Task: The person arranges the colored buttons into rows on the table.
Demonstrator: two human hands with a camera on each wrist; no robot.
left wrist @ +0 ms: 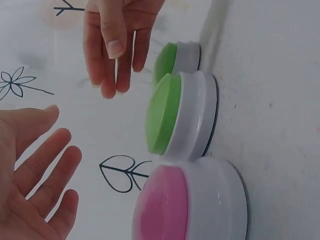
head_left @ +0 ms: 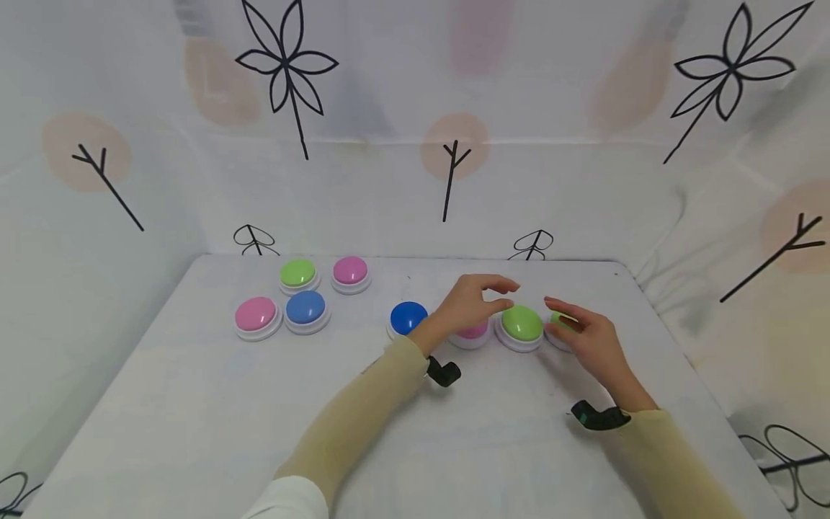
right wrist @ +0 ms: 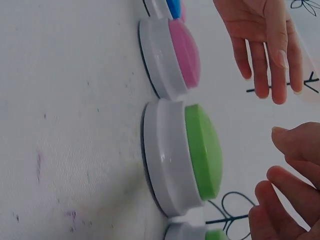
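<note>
In the head view my left hand hovers over a pink push button with a white base, its fingers loosely bent toward the right. A green button sits just right of it, between the two hands. My right hand is above a second green button and partly hides it. The left wrist view has the left hand raised off the pink button, holding nothing. From the right wrist, the right hand shows relaxed, spread fingers with a gap to the green dome.
Left of these stands a dark blue button, partly behind the left forearm. Farther left are a pink, a lighter blue, a green and another pink button. A patterned cloth rises behind the white table.
</note>
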